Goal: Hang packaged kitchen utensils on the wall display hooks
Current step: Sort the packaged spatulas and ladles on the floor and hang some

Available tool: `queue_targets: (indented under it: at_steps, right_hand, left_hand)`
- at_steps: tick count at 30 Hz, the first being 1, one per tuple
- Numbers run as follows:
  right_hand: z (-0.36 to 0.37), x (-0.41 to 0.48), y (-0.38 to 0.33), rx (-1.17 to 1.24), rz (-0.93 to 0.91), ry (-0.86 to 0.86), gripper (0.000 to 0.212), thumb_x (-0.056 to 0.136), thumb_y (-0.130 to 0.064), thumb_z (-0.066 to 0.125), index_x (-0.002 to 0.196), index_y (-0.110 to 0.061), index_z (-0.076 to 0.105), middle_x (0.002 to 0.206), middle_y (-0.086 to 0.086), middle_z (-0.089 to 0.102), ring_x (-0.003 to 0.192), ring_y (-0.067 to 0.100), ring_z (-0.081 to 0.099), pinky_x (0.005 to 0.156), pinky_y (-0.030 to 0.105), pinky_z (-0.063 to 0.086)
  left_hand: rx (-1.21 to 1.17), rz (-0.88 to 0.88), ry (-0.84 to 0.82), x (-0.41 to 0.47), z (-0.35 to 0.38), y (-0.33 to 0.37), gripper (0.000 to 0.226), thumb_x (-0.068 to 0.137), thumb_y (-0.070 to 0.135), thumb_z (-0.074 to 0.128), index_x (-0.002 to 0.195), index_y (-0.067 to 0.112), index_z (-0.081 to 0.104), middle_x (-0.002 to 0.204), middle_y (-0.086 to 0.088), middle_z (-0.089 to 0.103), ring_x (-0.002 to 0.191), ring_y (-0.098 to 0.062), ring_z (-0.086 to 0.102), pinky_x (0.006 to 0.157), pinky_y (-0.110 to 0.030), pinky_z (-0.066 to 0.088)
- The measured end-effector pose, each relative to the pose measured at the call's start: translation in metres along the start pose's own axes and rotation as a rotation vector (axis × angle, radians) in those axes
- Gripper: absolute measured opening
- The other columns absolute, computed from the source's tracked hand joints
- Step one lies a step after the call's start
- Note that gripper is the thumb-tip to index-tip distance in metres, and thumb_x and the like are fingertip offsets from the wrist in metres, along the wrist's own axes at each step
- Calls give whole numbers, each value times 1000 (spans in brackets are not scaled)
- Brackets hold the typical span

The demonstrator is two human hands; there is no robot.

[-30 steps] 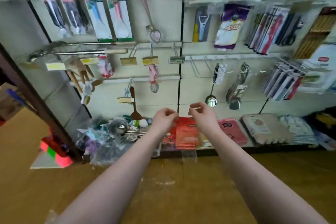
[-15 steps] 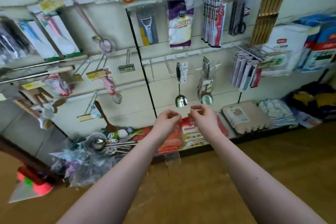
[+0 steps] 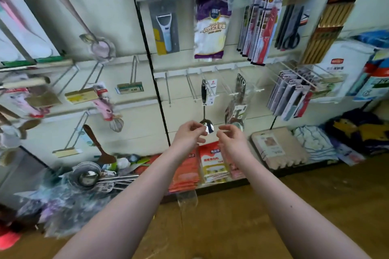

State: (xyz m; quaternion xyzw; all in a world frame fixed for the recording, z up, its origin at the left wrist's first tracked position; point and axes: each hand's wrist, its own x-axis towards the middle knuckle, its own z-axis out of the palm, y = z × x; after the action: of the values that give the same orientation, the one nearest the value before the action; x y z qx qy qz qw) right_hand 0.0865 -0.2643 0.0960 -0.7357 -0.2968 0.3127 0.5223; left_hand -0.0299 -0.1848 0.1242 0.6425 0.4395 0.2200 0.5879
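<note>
The head camera is my only view, and in it both hands are raised in front of the wall display. The left hand (image 3: 189, 135) and the right hand (image 3: 231, 141) sit close together with fingers curled. Each pinches the top edge of a clear plastic packet (image 3: 187, 197) that hangs down between the forearms. Its lower end shows as a faint glassy crinkle over the brown wooden floor (image 3: 231, 227). The film is so nearly invisible here that I cannot tell what utensil it carries, if any.

I judge it light and floppy: thin film that will sag, twist and slip between fingertips, with any weight pulling at the bottom. The place to hold it is at the top, either side of where a hang hole would be. That edge should be drawn taut so it can be threaded without buckling.

Just above the hands, bare white wire hooks (image 3: 168, 88) jut from the wall. Beside them hang a steel ladle with a black handle (image 3: 203, 99) and a bunch of packaged steel spoons (image 3: 237, 109).
</note>
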Motion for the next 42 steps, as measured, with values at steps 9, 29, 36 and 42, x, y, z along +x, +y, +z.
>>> queue_targets:
  at_steps: [9, 29, 36, 42]
  right_hand:
    - [13, 81, 1, -6, 13, 17, 17, 93, -26, 55, 109, -22, 53, 103, -5, 60, 96, 22, 64, 81, 46, 56]
    - [-8, 277, 80, -131, 117, -239, 35, 94, -31, 53, 126, -17, 47, 119, 4, 59, 104, 20, 58, 83, 34, 51]
    - [14, 313, 113, -61, 175, -224, 35, 93, -30, 56, 124, -15, 48, 115, -1, 59, 96, 13, 59, 61, 17, 47]
    - [26, 338, 126, -20, 142, -158, 21, 93, -16, 57, 78, -32, 53, 93, 4, 63, 90, 23, 60, 91, 50, 49]
  left_hand:
    - [-27, -27, -24, 83, 4, -5, 13, 95, 22, 54, 103, 11, 57, 96, -5, 67, 78, -21, 64, 73, -31, 48]
    - [58, -180, 266, 255, 73, -53, 24, 87, 19, 65, 107, 17, 53, 101, 2, 62, 92, -23, 63, 82, -39, 54]
    - [0, -144, 368, 320, 78, -92, 48, 81, 7, 72, 121, 14, 47, 116, -2, 56, 105, -22, 57, 87, -32, 50]
    - [11, -33, 321, 380, 88, -120, 85, 75, 27, 75, 145, 20, 28, 146, -10, 39, 134, -26, 39, 110, -47, 36]
